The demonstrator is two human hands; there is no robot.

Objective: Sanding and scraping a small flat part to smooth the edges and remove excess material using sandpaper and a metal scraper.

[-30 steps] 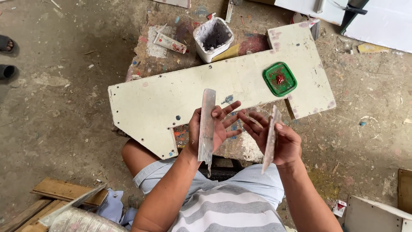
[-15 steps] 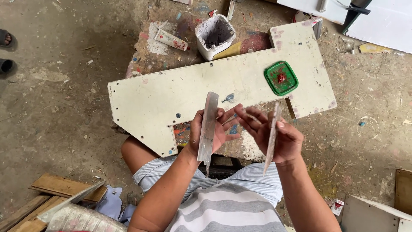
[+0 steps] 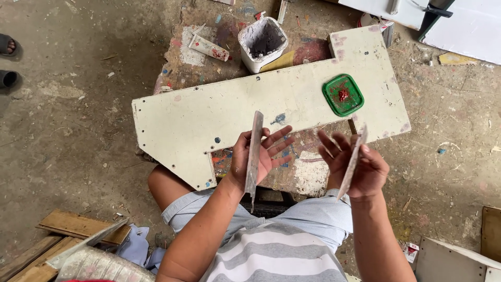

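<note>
The left hand (image 3: 258,156) is spread, palm up and fingers fanned, with a long grey blade (image 3: 254,154) lying edge-on across the palm; the thumb side seems to steady it, though the exact grip cannot be told. The blade runs from above the fingertips down past the wrist, its lower tip over the lap. The right hand (image 3: 360,167) is also open, fingers extended toward the left hand, and a second blade (image 3: 352,162) stands tilted against its palm, held by the thumb side as far as can be seen. The two hands are near each other but apart, and the blades do not touch. Both hover over the near edge of a cream panel (image 3: 219,112) that lies across a paint-stained surface (image 3: 292,175). On the panel, to the right, sits a green lid (image 3: 343,95) with a red dab in its middle. Beyond the panel stands a white tub (image 3: 262,43) with grey paste inside, and beside it lies a small smeared scraper (image 3: 209,48). Wooden planks (image 3: 78,235) lie on the concrete floor (image 3: 68,130) at lower left.
</note>
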